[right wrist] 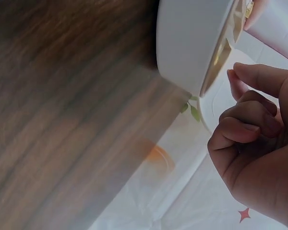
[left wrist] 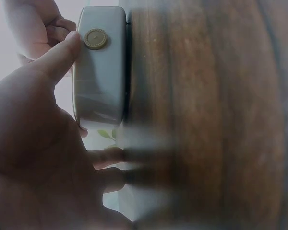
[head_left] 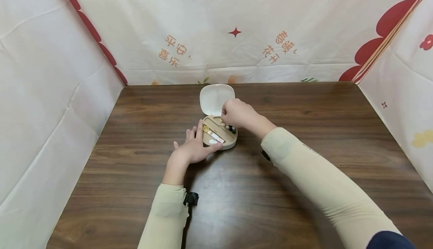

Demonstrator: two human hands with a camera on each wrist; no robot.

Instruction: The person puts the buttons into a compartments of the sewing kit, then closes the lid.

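A small white pill box (head_left: pixel 229 146) stands on the table with its white lid (head_left: pixel 216 97) raised at the back. Its tan insert holds several pale pills and dark green and blue capsules (head_left: pixel 232 129) on the right. My left hand (head_left: pixel 191 148) rests against the box, index finger along its left side and thumb at the front rim, close to a round tan button (left wrist: pixel 95 39). Over the back right compartment is my right hand (head_left: pixel 239 113), fingers curled, with thumb and index fingertips together beside a yellowish pill. I cannot tell whether a pill is between them.
In the left and front compartments lie a yellow round piece (head_left: pixel 206 128), a white strip with reddish print (head_left: pixel 216 137) and white tablets (head_left: pixel 212 141). The brown wooden table (head_left: pixel 135 158) ends at the printed white cloth (head_left: pixel 216 27) hanging behind it and at both sides.
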